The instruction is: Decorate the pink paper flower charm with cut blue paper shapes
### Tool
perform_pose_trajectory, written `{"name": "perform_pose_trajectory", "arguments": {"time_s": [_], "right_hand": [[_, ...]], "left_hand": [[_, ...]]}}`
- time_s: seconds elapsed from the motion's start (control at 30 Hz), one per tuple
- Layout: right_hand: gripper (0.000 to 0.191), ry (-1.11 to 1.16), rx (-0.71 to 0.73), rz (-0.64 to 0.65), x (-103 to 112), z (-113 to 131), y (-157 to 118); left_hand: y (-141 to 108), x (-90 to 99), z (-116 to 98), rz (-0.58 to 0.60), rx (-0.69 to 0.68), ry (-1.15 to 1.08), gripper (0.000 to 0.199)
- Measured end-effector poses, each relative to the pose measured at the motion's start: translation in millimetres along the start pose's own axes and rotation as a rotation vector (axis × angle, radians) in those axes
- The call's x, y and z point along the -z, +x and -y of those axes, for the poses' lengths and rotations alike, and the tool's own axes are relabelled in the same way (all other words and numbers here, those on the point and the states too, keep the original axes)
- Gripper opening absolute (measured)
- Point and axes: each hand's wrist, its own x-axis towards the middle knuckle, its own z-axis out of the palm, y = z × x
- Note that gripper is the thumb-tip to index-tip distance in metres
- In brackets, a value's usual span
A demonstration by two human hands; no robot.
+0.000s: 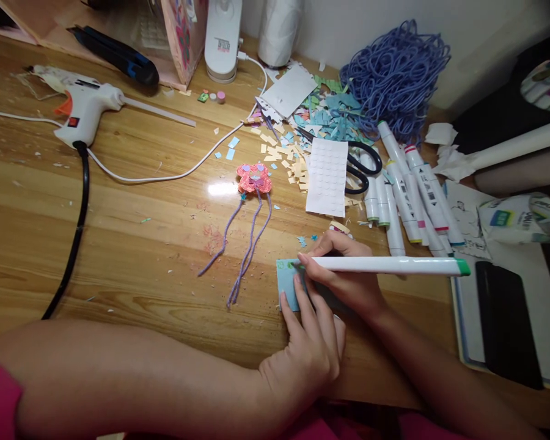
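Observation:
My right hand (348, 275) grips a white marker (385, 265) with a green end cap, held nearly level. Its tip touches the top of a small blue paper (288, 292), where green marks show. Fingers of my left hand (309, 339) are spread and press flat on that paper. Up and to the left lies a pink flower-shaped piece (253, 178) with a small face and several purple strings trailing down from it. Part of the blue paper is hidden under my fingers.
A glue gun (85, 104) with a black cable and a box cutter (114, 55) lie at the left. Beyond my hands are black-handled scissors (362, 162), a white sticker sheet (327, 177), paper scraps (332, 116), blue yarn (394, 73) and several markers (406, 195).

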Motion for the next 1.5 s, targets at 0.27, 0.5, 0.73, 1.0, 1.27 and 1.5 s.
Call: {"name": "perform_pose_trajectory", "arguments": {"time_s": [0.27, 0.5, 0.73, 1.0, 1.27, 1.5], "right_hand": [[0.029, -0.005, 0.004, 0.013, 0.7, 1.3, -0.1], [0.029, -0.01, 0.011, 0.029, 1.0, 0.8, 0.3], [0.029, 0.05, 0.04, -0.02, -1.3, 0.2, -0.8], [0.024, 0.114, 0.002, 0.006, -14.6, 9.2, -1.6], [0.024, 0.044, -0.004, 0.013, -14.7, 8.6, -1.7], [0.024, 0.052, 0.0, 0.023, -14.6, 7.9, -1.0]], "left_hand": [[-0.8, 0.3, 1.4, -0.003, -0.011, -0.011, 0.021], [-0.1, 3.6, 6.8, 0.025, -0.086, -0.004, 0.023], [-0.3, 3.0, 5.1, 0.012, -0.043, -0.005, 0.024], [-1.8, -1.2, -0.1, -0.033, 0.017, -0.001, 0.024], [-1.6, -2.4, -1.6, -0.052, 0.019, -0.02, 0.023], [-0.4, -3.9, 0.6, -0.072, 0.004, -0.001, 0.022]]}}
